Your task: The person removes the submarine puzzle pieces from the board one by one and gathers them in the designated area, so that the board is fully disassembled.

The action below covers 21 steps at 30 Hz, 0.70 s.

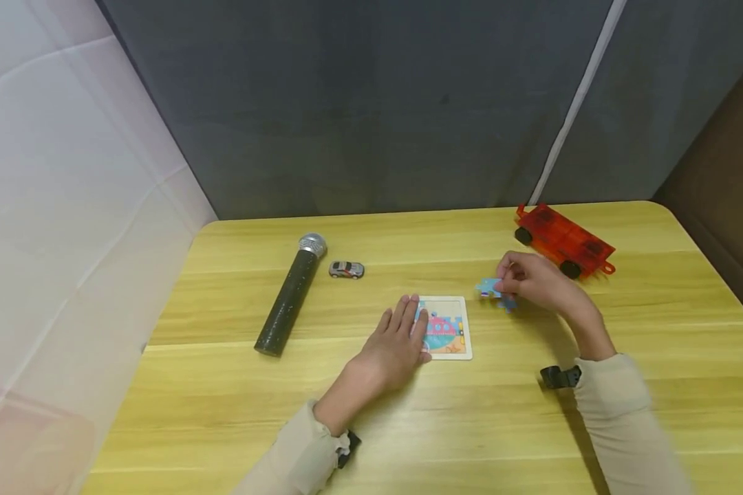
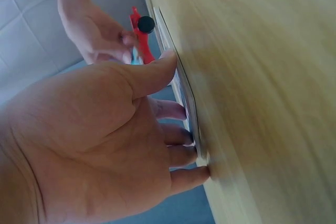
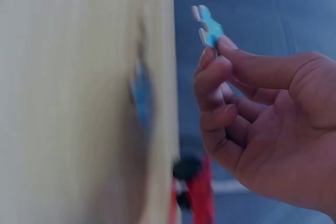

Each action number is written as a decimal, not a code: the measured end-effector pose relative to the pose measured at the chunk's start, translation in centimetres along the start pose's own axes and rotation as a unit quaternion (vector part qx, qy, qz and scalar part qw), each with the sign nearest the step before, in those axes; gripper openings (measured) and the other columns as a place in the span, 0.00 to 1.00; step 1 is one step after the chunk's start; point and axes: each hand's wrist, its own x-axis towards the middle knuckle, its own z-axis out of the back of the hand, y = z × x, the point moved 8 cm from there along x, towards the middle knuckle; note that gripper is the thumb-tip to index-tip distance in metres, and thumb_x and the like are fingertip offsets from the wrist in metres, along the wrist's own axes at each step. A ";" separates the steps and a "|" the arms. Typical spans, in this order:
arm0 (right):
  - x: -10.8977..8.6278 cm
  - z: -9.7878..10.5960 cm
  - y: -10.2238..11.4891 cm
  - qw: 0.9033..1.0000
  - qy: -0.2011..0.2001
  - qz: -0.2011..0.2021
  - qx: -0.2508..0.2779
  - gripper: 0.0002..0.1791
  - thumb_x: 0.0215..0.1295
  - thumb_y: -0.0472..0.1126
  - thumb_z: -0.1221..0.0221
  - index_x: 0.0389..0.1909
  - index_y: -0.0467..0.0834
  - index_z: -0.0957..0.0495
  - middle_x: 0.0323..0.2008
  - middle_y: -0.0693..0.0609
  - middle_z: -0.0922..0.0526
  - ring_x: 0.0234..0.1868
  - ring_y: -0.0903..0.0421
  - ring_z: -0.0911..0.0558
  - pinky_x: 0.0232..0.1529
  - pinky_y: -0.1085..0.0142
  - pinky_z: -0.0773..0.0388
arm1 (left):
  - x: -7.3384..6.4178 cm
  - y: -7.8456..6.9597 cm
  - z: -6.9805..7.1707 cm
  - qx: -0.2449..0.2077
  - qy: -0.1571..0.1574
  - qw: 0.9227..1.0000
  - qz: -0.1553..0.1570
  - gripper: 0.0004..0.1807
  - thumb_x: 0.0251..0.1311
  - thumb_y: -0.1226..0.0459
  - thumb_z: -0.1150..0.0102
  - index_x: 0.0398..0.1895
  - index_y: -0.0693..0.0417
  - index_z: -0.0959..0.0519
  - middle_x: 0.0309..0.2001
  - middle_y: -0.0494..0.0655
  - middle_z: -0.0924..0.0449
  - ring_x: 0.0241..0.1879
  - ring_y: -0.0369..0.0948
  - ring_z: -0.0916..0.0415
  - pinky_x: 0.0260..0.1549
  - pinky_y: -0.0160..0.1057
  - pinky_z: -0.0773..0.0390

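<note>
A square jigsaw puzzle [image 1: 468, 337] with a pale frame lies on the table; its picture has pink and teal shapes, and a bare strip shows along its top. My left hand [image 1: 394, 347] rests on its left side, fingers stretched out, covering that part. In the left wrist view, the thumb and fingertips of the left hand [image 2: 100, 135] touch the board's edge. To the right of the board, my right hand [image 1: 535, 278] pinches a blue puzzle piece [image 3: 211, 29] between thumb and forefinger, raised above the table. Below it, another blue puzzle piece [image 1: 508, 303] lies on the wood.
A red toy wagon [image 1: 566, 240] with black wheels stands at the back right, close behind my right hand. Left of the board are a small silver toy car [image 1: 347, 269] and a black microphone [image 1: 289, 299]. A dark partition [image 1: 359, 110] rises behind the table.
</note>
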 end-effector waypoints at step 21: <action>0.5 -0.8 -1.8 0.997 0.046 -0.028 -0.054 0.04 0.77 0.30 0.38 0.39 0.35 0.22 0.31 0.47 0.17 0.32 0.54 0.23 0.34 0.64 0.25 | -0.3 0.3 0.0 -0.018 -0.005 1.000 0.002 0.39 0.89 0.49 0.57 0.90 0.60 0.51 0.90 0.63 0.65 0.90 0.56 0.67 0.87 0.55 0.52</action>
